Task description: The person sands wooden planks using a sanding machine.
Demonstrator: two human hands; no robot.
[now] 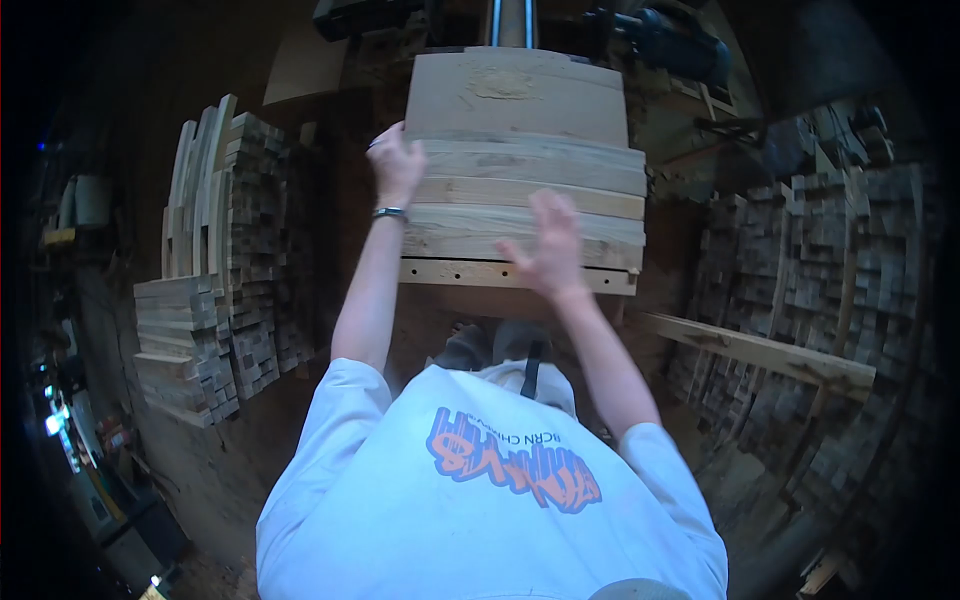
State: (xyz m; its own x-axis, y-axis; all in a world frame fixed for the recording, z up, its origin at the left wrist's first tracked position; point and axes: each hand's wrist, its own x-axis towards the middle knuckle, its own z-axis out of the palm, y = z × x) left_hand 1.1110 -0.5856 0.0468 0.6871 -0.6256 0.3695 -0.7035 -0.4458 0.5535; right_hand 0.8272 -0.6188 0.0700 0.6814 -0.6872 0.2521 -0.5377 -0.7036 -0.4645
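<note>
Several pale wooden boards (pixel 528 187) lie side by side across a work surface in front of me. My left hand (pixel 398 168) is at their left ends, near the farthest board, with its fingers curled around the end and the thumb toward the top face. Over the nearer boards is my right hand (pixel 553 245), slightly blurred, its fingers stretched out and the thumb spread to the left. Along the near edge runs a wooden strip (pixel 480 274) with a row of dark holes. Beyond the boards, a flat wooden panel (pixel 440 95) carries a small heap of sawdust (pixel 503 83).
Stacks of cut wood (pixel 255 230) stand at the left, with a lower pile of boards (pixel 175 335) in front. More stacked wood (pixel 780 240) fills the right side, where a long plank (pixel 750 347) juts toward me. A dark motor (pixel 672 45) sits behind the panel, beside metal rails (pixel 513 22).
</note>
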